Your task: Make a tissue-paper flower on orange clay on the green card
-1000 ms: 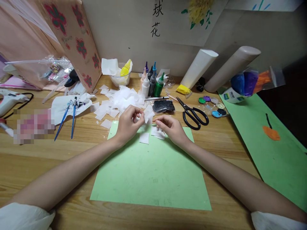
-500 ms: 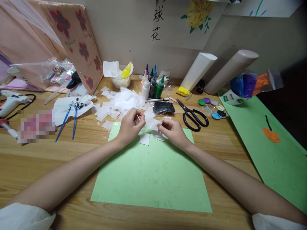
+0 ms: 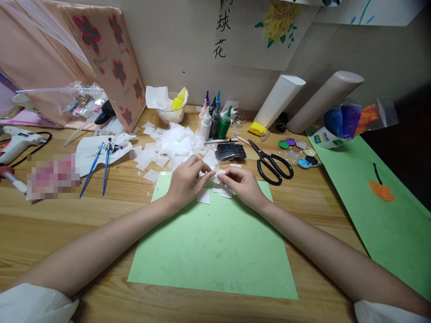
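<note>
My left hand [image 3: 186, 179] and my right hand [image 3: 243, 183] meet over the far edge of a light green paper sheet [image 3: 212, 251] on the wooden table. Both pinch the same small white tissue piece [image 3: 215, 174] between their fingertips. Two more white tissue squares [image 3: 204, 195] lie on the green sheet just under my hands. A heap of cut white tissue squares [image 3: 175, 141] sits right behind my left hand.
Black scissors [image 3: 271, 162] lie right of my hands, a black pouch [image 3: 230, 151] behind them. Paint bottles [image 3: 215, 120], a bowl with a yellow bottle [image 3: 171, 110] and two paper rolls [image 3: 279, 101] stand at the back. Blue brushes [image 3: 97, 163] and a glue gun [image 3: 16, 141] lie left; another green sheet [image 3: 377, 211] lies right.
My hands have come closer together and lower, towards the green sheet. The tissue piece, first held up by the left hand, is now pinched by both hands.
</note>
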`<control>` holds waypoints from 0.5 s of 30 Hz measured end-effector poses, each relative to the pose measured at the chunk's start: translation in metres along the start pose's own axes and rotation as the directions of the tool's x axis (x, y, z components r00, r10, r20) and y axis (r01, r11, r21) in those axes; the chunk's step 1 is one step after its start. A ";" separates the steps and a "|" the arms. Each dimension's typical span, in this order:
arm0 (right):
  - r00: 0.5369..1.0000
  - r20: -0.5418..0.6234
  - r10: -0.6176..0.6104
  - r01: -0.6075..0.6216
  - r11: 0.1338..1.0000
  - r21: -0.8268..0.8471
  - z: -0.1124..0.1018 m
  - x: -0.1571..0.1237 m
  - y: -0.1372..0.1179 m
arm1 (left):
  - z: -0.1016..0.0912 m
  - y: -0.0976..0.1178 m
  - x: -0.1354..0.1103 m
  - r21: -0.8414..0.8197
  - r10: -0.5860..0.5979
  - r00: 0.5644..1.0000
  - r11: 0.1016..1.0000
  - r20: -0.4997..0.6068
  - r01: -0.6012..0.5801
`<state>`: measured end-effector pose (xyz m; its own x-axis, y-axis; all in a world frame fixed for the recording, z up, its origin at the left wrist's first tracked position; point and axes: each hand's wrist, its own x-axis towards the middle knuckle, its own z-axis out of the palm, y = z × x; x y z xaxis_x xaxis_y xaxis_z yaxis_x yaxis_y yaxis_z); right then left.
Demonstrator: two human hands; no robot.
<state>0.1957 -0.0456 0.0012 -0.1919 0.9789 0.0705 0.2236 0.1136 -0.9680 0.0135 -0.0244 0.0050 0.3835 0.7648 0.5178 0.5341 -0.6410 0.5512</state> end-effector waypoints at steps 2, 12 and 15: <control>1.000 0.002 0.005 -0.005 1.000 0.002 0.000 0.000 0.001 | 0.000 -0.001 0.001 -0.038 -0.068 0.997 0.997 -0.028 0.067; 0.999 -0.030 0.011 -0.011 1.000 0.003 0.000 0.001 -0.004 | 0.001 -0.017 0.008 -0.210 -0.460 0.847 0.885 -0.267 0.415; 0.999 -0.033 0.013 -0.013 1.000 0.004 0.000 0.001 -0.004 | 0.002 -0.021 0.008 -0.214 -0.495 0.811 0.868 -0.310 0.448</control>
<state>0.1947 -0.0456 0.0054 -0.1572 0.9854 0.0659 0.2223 0.1003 -0.9698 0.0069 -0.0049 -0.0033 -0.1870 0.9179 0.3499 0.4747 -0.2274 0.8503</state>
